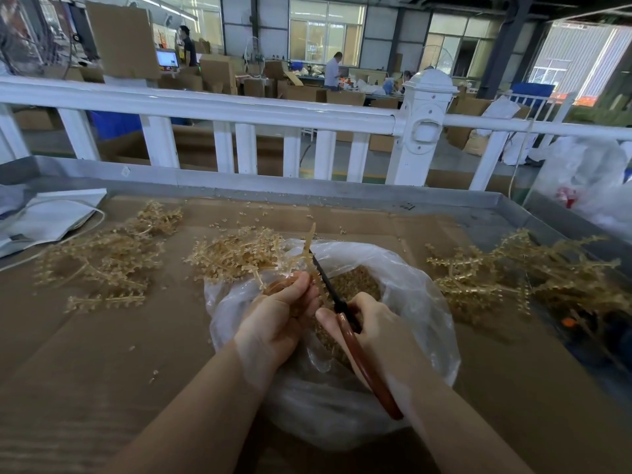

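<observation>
Right hand [372, 323] gripping scissors [362, 360], sprig [307, 244] over bag [410, 295]

Tan plastic sprig [308, 239] stands upright; red-handled scissors [359, 357] slant up, black blades at its stem

Daylight from the far windows [326, 32] glares white; my counter [102, 354] sits evenly lit, shadows soft, edges bowed, my forearms perhaps slightly blurred.

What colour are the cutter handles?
Reddish-brown cutter handles, gripped by the right hand; shows best in head view.
</observation>
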{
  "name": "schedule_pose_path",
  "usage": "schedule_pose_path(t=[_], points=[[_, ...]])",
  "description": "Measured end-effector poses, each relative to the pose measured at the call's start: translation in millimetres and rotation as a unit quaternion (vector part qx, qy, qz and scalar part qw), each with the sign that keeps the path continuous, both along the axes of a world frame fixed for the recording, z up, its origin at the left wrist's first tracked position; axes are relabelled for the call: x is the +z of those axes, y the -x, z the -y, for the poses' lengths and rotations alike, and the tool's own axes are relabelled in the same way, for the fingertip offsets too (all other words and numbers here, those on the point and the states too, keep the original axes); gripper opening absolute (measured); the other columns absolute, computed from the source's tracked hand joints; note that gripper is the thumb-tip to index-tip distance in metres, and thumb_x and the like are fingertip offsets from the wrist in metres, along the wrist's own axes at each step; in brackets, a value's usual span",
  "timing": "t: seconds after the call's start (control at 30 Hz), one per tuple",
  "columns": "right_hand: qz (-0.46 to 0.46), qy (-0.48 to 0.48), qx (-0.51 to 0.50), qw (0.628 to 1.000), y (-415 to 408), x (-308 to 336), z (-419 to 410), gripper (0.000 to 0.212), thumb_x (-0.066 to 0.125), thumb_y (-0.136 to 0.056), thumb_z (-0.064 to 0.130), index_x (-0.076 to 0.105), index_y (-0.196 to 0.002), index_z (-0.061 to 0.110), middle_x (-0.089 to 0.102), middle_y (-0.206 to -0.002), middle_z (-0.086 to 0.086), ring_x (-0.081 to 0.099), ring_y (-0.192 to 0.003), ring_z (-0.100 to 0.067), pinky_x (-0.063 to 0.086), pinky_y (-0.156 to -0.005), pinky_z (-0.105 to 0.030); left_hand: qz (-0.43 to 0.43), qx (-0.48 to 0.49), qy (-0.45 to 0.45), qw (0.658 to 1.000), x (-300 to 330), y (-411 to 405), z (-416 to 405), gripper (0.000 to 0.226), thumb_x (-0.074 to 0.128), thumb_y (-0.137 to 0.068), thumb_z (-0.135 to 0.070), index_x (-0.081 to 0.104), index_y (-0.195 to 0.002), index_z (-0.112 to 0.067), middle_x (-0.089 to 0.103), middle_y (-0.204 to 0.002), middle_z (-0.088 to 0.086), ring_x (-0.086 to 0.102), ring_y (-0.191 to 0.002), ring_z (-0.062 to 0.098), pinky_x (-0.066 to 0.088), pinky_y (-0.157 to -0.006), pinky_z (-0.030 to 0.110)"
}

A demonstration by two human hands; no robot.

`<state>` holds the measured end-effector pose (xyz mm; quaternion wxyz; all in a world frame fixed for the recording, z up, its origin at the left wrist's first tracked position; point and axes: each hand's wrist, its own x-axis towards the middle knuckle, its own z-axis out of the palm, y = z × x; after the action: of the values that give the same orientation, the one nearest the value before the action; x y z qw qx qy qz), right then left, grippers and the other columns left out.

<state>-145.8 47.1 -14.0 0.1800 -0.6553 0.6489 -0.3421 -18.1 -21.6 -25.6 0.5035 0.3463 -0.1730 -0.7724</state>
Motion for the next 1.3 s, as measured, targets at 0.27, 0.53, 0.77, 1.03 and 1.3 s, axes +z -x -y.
schedule_pose_path(t=[0.27, 0.53, 0.77, 1.03, 1.3], points=[[-0.007, -0.006, 0.004, 1.000, 3, 3, 0, 0.033, 0.051, -0.086, 0.060, 0.046, -0.077, 0.029, 0.055, -0.068, 0.012, 0.052, -0.061, 0.003, 0.036, -0.055, -0.002, 0.007, -0.001, 0.005, 1.000, -2, 0, 1, 0.018, 0.069, -0.061, -0.007, 0.064, -0.078, -0.004, 0.064, -0.059, 0.004, 0.063, -0.050, 0.010, 0.056, -0.052, 0.021], [0.008, -0.010, 0.001, 1.000, 2, 2, 1, 0.035, 0.052, -0.082, 0.064, 0.051, -0.080, 0.030, 0.059, -0.071, 0.012, 0.055, -0.065, 0.002, 0.036, -0.050, -0.007, 0.005, 0.004, 0.005, 1.000, -3, 0, 1, 0.008, 0.066, -0.075, -0.004, 0.063, -0.082, -0.004, 0.064, -0.061, 0.004, 0.063, -0.053, 0.010, 0.056, -0.053, 0.020], [-0.019, -0.006, -0.007, 1.000, 1, 1, 2, 0.034, 0.050, -0.086, 0.062, 0.048, -0.080, 0.028, 0.056, -0.067, 0.011, 0.053, -0.061, 0.002, 0.036, -0.050, -0.005, 0.004, 0.005, 0.007, 1.000, -3, -1, 0, 0.016, 0.068, -0.063, -0.007, 0.063, -0.078, -0.004, 0.064, -0.059, 0.004, 0.062, -0.051, 0.010, 0.054, -0.050, 0.020], [-0.046, -0.009, 0.000, 0.999, 4, 3, 3, 0.037, 0.048, -0.088, 0.060, 0.055, -0.088, 0.024, 0.061, -0.075, 0.009, 0.059, -0.070, -0.004, 0.039, -0.057, -0.009, 0.008, 0.005, 0.005, 1.000, -4, -2, 1, 0.011, 0.067, -0.068, -0.005, 0.063, -0.078, -0.004, 0.063, -0.058, 0.003, 0.062, -0.050, 0.009, 0.054, -0.050, 0.019], [0.074, -0.002, -0.001, 0.997, 4, 12, 5, 0.039, 0.052, -0.079, 0.069, 0.057, -0.087, 0.031, 0.065, -0.075, 0.017, 0.058, -0.071, 0.013, 0.040, -0.056, -0.007, 0.016, -0.021, 0.027, 0.999, -5, -4, 1, 0.024, 0.068, -0.066, -0.008, 0.064, -0.089, -0.003, 0.065, -0.079, 0.009, 0.062, -0.079, 0.018, 0.055, -0.078, 0.028]])
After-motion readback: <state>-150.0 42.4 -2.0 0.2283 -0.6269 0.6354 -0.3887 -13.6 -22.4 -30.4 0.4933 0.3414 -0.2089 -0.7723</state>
